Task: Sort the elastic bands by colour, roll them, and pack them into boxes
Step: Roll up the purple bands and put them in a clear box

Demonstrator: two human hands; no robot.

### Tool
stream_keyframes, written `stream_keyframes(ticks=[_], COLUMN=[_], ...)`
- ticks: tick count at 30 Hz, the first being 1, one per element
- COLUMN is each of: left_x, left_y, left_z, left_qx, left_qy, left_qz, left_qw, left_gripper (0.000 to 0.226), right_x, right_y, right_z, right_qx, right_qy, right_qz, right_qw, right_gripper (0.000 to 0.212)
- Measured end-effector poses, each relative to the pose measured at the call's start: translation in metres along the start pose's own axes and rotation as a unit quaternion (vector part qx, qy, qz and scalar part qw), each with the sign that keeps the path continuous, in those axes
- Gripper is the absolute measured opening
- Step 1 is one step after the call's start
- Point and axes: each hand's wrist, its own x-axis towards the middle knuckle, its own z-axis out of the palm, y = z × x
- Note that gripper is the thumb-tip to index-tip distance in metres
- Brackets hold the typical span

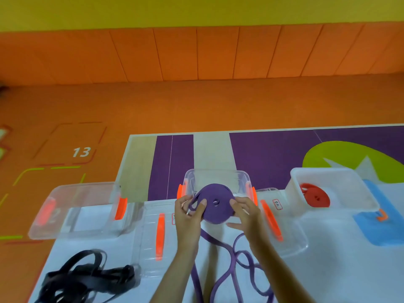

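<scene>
Gripping purple roll (215,203) between both hands' fingers (202,204).

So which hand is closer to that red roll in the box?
Right. The right hand holds the purple roll on the side facing the red roll; the left hand is farther.

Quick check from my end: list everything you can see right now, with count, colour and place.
Purple roll: one, purple, held over the middle box, loose tail trailing toward the person.
Red roll: one, red, inside the right box.
Black bands: tangled pile, black, near left.
Clear boxes: three, orange latches; left box empty, middle box.
Lids: two, clear; left lid, right lid.
Mat: one, white, patterned.
Left hand, right hand: both grip the purple roll.
</scene>
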Motion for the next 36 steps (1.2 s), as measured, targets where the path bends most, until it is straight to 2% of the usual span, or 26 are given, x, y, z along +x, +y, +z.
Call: stream_keyframes(ticks=[3,7,9,13,16,18,21,27,33,36], left_x=[0.033,0.073,0.092,0.120,0.139,0.148,0.163,0.182,0.186,0.190], left_y=[-0.004,-0.013,-0.021,-0.042,-0.058,-0.065,-0.078,-0.106,-0.123,-0.127], left_z=[0.014,0.041,0.051,0.062,0.066,0.066,0.061,0.055,0.053,0.052], left_qx=[0.066,0.180,0.233,0.319,0.378,0.416,0.446,0.489,0.508,0.474], left_qy=[0.025,0.031,0.047,0.044,0.016,0.000,-0.003,-0.029,-0.061,-0.071], left_qz=[0.000,0.039,0.060,0.024,0.003,-0.012,-0.046,-0.093,-0.107,-0.134], left_qw=[0.997,0.982,0.969,0.946,0.926,0.909,0.894,0.867,0.853,0.867], left_gripper=[0.032,0.020,0.018,0.019,0.012,0.010,0.013,0.018,0.020,0.027], right_x=[0.039,0.086,0.108,0.144,0.161,0.167,0.171,0.187,0.192,0.193], right_y=[0.003,0.011,0.019,0.040,0.052,0.061,0.071,0.084,0.100,0.099], right_z=[-0.004,-0.007,-0.008,-0.006,0.002,0.009,0.015,0.013,0.014,0.015], right_qx=[-0.007,0.015,0.005,-0.090,-0.216,-0.253,-0.266,-0.276,-0.278,-0.325], right_qy=[0.024,0.007,0.004,-0.021,-0.073,-0.092,-0.106,-0.135,-0.168,-0.177], right_qz=[0.014,0.066,0.088,0.145,0.175,0.197,0.223,0.257,0.309,0.279], right_qw=[1.000,0.998,0.996,0.985,0.958,0.943,0.932,0.916,0.894,0.886], right_gripper=[0.012,0.008,0.016,0.023,0.025,0.028,0.030,0.022,0.027,0.019])
